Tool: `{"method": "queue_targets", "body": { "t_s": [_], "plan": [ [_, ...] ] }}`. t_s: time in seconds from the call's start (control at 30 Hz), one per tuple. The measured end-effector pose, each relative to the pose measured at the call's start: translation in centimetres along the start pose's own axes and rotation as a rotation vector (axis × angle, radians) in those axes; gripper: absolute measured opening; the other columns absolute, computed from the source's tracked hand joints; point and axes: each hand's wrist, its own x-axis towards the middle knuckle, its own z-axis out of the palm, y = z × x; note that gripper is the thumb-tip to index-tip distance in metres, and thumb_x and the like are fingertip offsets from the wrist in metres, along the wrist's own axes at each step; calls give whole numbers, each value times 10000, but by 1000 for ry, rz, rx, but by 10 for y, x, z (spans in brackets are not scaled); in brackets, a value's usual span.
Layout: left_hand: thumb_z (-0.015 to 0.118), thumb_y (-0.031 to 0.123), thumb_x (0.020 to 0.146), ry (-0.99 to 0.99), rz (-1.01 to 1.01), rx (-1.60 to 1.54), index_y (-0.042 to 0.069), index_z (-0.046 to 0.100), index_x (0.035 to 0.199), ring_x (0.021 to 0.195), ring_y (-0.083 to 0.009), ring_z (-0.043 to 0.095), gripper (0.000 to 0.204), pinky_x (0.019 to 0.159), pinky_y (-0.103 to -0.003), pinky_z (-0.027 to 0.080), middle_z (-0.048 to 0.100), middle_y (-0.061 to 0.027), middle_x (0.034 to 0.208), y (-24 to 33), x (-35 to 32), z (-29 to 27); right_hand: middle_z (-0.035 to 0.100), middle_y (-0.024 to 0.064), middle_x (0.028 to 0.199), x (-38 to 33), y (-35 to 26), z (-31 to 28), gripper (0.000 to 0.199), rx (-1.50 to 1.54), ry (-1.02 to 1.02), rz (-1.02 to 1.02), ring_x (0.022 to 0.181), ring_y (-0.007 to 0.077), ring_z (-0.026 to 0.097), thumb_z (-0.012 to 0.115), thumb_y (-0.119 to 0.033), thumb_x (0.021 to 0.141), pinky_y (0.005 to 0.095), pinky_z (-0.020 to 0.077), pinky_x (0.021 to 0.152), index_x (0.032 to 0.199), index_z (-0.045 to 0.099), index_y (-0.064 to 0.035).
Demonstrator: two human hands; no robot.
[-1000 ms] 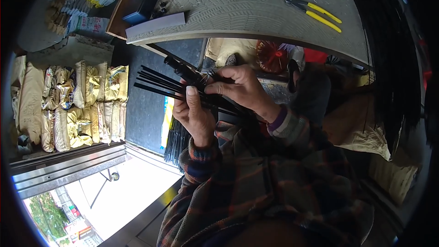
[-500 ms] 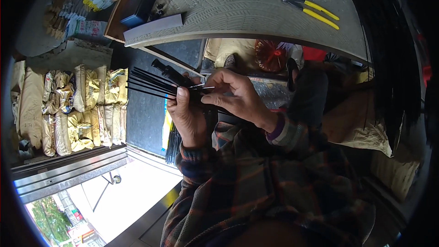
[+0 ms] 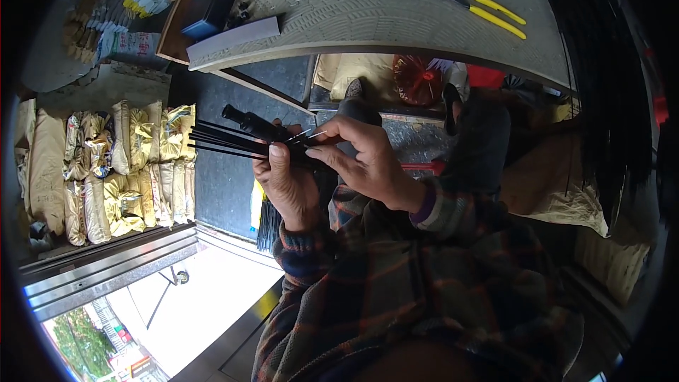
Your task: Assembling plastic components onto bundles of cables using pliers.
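The left hand (image 3: 286, 184) has its grip closed tight around a bunch of thin black strips (image 3: 226, 140) held up in front of the chest, the right hand (image 3: 361, 159) pinches their ends, and if either grip gets loose the strips could fan out and drop to the floor.

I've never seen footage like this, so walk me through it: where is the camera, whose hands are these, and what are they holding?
The camera sits on a person's head and looks down, so its fisheye lens bends straight edges. The left hand grips a bundle of thin black rods, and the right hand pinches at the bundle's near end. Both sleeves are plaid. Beyond the hands is a pale worktable bearing yellow-handled pliers and a grey flat block. To the left, yellowish sacks are stacked on the floor.
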Motion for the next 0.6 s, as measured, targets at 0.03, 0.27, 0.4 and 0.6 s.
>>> {"method": "queue_targets", "body": {
  "t_s": [0.03,0.27,0.4,0.6],
  "plan": [
    [605,233,852,-7,21,-9,-17,504,1126,860,-207,600,385,784,-322,492,609,-131,960,-1,0,-1,574,82,834,1,1,-2,144,0,0,1,726,157,567,669,-37,765,245,448,641,849,564,13],
    [615,231,843,-12,61,-14,-6,506,1133,880,-237,601,390,789,-340,495,609,-145,971,-1,-3,-1,597,75,808,7,-3,-6,142,-17,-16,-97,729,141,593,683,-1,733,226,466,649,852,606,14],
    [705,121,761,10,54,-27,28,547,1057,912,-238,607,349,804,-354,511,588,-116,1047,-2,-5,-2,608,76,793,4,-5,-7,152,10,-20,-34,728,128,591,696,-4,722,226,469,637,854,623,12],
    [698,99,760,47,128,13,11,551,1052,884,-237,618,339,809,-350,510,612,-122,990,-3,-10,13,614,72,735,6,4,-16,141,-39,-18,-139,671,121,592,704,-18,720,223,464,599,840,634,6]
  ]
}}
